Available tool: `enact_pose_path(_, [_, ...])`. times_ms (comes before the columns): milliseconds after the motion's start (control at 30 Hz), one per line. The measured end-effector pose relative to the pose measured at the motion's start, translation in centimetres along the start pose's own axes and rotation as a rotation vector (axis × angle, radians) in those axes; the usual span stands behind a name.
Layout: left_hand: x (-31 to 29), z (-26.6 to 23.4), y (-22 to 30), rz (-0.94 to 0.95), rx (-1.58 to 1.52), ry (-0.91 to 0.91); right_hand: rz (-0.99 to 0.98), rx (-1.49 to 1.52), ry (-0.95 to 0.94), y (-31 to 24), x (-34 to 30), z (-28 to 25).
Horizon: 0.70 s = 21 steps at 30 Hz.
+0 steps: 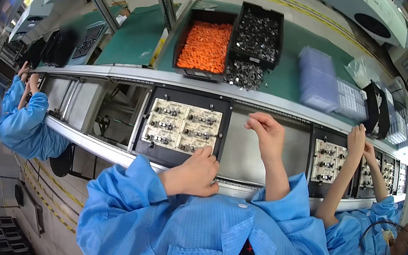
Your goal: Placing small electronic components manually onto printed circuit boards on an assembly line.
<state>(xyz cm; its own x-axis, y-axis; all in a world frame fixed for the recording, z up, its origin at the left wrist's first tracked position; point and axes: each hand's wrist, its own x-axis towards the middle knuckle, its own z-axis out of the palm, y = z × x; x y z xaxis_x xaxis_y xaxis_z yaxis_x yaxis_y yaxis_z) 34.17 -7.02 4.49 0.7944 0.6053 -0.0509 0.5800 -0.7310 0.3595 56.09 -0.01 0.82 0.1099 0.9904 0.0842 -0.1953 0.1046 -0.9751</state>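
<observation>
A black carrier tray (156, 151) holds cream-coloured circuit boards (182, 125) with several black and metallic parts standing on them. My left hand (193, 173) rests at the near edge of the carrier, by the lowest board. Its fingers are loosely bent, thumb apart from them, with nothing visible in them. Over the bare metal conveyor bed to the right of the carrier, my right hand (268, 132) is raised. Its thumb and forefinger are pinched together; anything between them is too small to make out.
Beyond the rail stand black bins of orange parts (206, 46) and dark metallic parts (257, 34), with loose metallic parts (244, 74) alongside. Clear plastic trays (317, 75) are stacked rightward. A co-worker's hands (358, 144) work over another carrier at right; another person (19, 117) sits far left.
</observation>
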Motion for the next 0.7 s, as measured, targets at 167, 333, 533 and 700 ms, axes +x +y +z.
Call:
enact_pose_path(167, [2.6, -0.9, -0.8, 0.075, -0.053, -0.215, -0.071, -0.055, -0.044, 0.4, 0.0, -1.2])
enact_pose_path(333, [9.4, -11.0, -9.3, -0.011, 0.476, -0.150, -0.122, -0.191, -0.052, 0.1, -0.3, -0.9])
enact_pose_path(533, [15.7, -16.3, -26.5, -0.331, 0.621, 0.172, -0.195, -0.517, -0.176, 1.3, 1.6, 0.7])
enact_pose_path(700, [18.9, -14.8, -32.1, -0.267, 0.496, 0.173, -0.165, -0.471, -0.145, 3.7, 3.7, 2.3])
